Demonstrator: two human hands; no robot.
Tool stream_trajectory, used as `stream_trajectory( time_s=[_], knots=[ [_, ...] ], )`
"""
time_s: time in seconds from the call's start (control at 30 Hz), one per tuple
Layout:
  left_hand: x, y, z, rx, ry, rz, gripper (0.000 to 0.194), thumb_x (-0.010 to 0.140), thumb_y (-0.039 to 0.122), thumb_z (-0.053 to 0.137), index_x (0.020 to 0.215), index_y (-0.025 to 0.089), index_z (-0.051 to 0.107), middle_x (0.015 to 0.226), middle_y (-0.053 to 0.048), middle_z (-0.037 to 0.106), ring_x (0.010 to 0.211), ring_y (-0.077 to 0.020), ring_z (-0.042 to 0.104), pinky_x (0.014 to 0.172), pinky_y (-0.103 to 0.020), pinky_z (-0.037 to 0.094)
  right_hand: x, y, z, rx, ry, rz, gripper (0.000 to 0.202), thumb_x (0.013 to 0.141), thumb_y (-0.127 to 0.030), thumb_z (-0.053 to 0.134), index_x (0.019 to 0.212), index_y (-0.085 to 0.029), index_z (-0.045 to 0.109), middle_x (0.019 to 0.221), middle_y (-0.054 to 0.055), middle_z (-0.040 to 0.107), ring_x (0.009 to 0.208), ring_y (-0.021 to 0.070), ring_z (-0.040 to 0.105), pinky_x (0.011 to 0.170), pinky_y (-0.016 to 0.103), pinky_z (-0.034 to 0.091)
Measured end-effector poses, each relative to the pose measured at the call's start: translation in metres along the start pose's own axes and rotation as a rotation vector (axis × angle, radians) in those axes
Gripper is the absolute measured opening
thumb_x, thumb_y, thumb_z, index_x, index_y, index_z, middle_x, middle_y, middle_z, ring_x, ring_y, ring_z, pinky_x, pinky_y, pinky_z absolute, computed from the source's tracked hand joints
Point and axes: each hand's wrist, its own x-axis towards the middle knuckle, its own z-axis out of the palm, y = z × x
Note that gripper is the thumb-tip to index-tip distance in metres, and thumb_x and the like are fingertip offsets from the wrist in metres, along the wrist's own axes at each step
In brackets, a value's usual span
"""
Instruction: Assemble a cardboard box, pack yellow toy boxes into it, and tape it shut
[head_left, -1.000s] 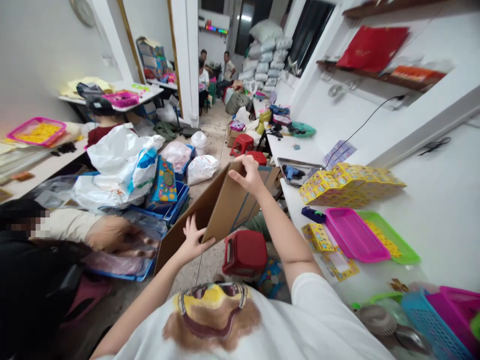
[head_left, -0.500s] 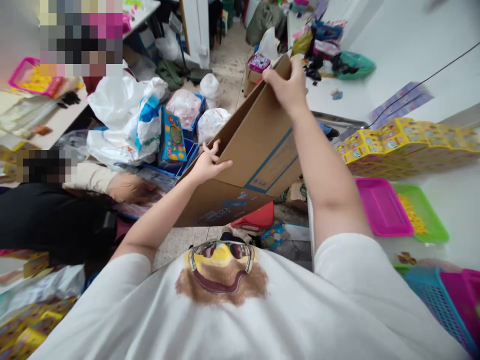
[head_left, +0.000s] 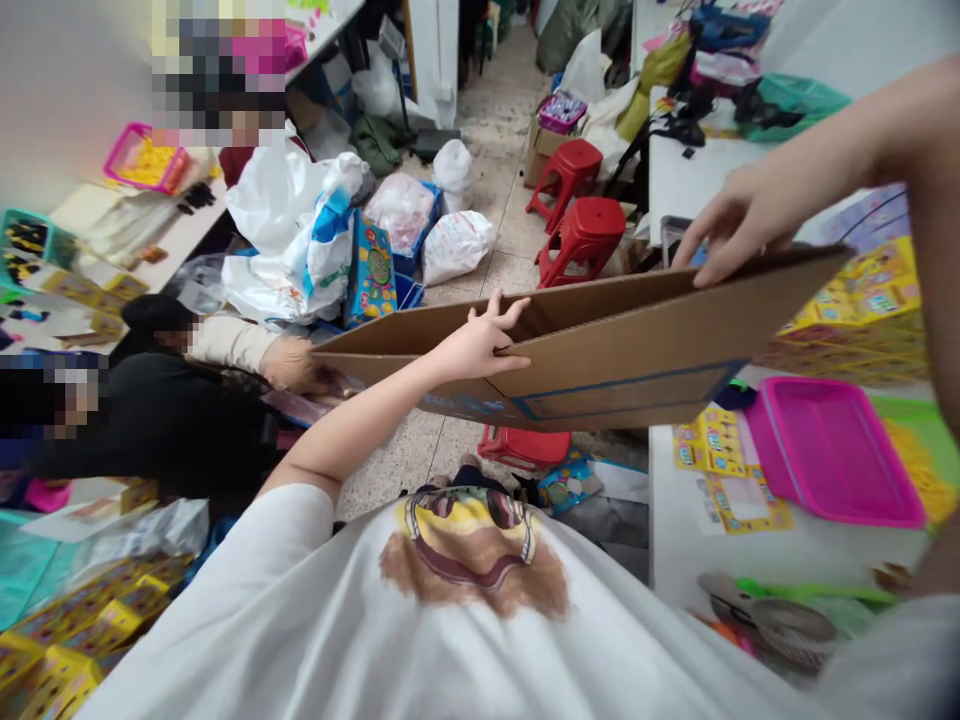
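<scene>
A large brown cardboard box, partly flattened, spans the space before my chest, its open top edge facing up and blue print on its near side. My left hand grips the near wall's upper edge around the middle, some fingers raised over the opening. Farther right, my right hand reaches down from above and holds the top edge near the box's right end. The inside bottom of the box is hidden from me.
Two red stools stand beyond the box, another red stool beneath it. At right, a white table bears a pink tray and stacked yellow boxes. A person in black bends at left near white bags.
The box has swung from a steep slant to nearly level, its right end moving right and toward me. My right hand moved right with it; my left hand shifted slightly right.
</scene>
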Motion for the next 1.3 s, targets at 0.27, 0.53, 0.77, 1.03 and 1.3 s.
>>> stream_trajectory(
  time_s=[0.27, 0.53, 0.77, 1.03, 1.3],
  knots=[
    [0.037, 0.012, -0.014, 0.163, -0.187, 0.134, 0.044, 0.094, 0.036, 0.081, 0.061, 0.014, 0.063, 0.16, -0.012, 0.06, 0.161, -0.0422, 0.039, 0.13, -0.062, 0.037, 0.0, 0.028, 0.119, -0.312, -0.229, -0.121, 0.055, 0.101, -0.055, 0.067, 0.068, -0.011, 0.074, 0.099, 0.01, 0.081, 0.083, 0.0121, 0.075, 0.083, 0.035, 0.051],
    [-0.01, 0.05, -0.002, 0.437, -0.301, 0.099, 0.043, 0.105, 0.048, 0.068, 0.075, 0.018, 0.075, 0.063, -0.006, 0.072, 0.056, -0.0184, 0.069, 0.053, -0.027, 0.047, 0.002, 0.074, 0.126, -0.48, -0.084, -0.097, 0.014, 0.085, -0.026, 0.088, 0.082, -0.017, 0.078, 0.077, 0.012, 0.073, 0.072, 0.0245, 0.066, 0.074, 0.038, 0.043],
    [-0.042, 0.036, 0.007, 0.568, -0.334, -0.187, 0.024, 0.105, 0.036, 0.065, 0.122, 0.026, 0.077, 0.075, -0.006, 0.077, 0.07, -0.0278, 0.078, 0.061, -0.031, 0.054, 0.024, 0.112, 0.161, -0.22, 0.145, 0.127, 0.041, 0.095, -0.019, 0.072, 0.055, -0.02, 0.063, 0.066, 0.017, 0.063, 0.077, 0.0307, 0.07, 0.072, 0.041, 0.041],
    [-0.068, -0.047, 0.054, 0.466, -0.408, -0.731, 0.04, 0.098, 0.028, 0.062, 0.136, 0.025, 0.072, 0.107, -0.018, 0.08, 0.102, -0.0391, 0.079, 0.089, -0.045, 0.059, 0.03, 0.092, 0.258, -0.017, 0.264, 0.298, 0.041, 0.107, -0.023, 0.051, 0.121, 0.006, 0.075, 0.112, 0.034, 0.076, 0.108, 0.04, 0.075, 0.082, 0.038, 0.049],
    [-0.09, -0.138, 0.106, 0.428, -0.588, -0.91, 0.059, 0.095, 0.044, 0.068, 0.151, 0.026, 0.066, 0.131, -0.023, 0.073, 0.122, -0.0435, 0.072, 0.103, -0.051, 0.056, 0.032, 0.07, 0.39, 0.115, 0.163, 0.342, 0.038, 0.112, -0.03, 0.045, 0.119, -0.006, 0.073, 0.104, 0.024, 0.079, 0.089, 0.0283, 0.076, 0.07, 0.032, 0.042]
  ],
)
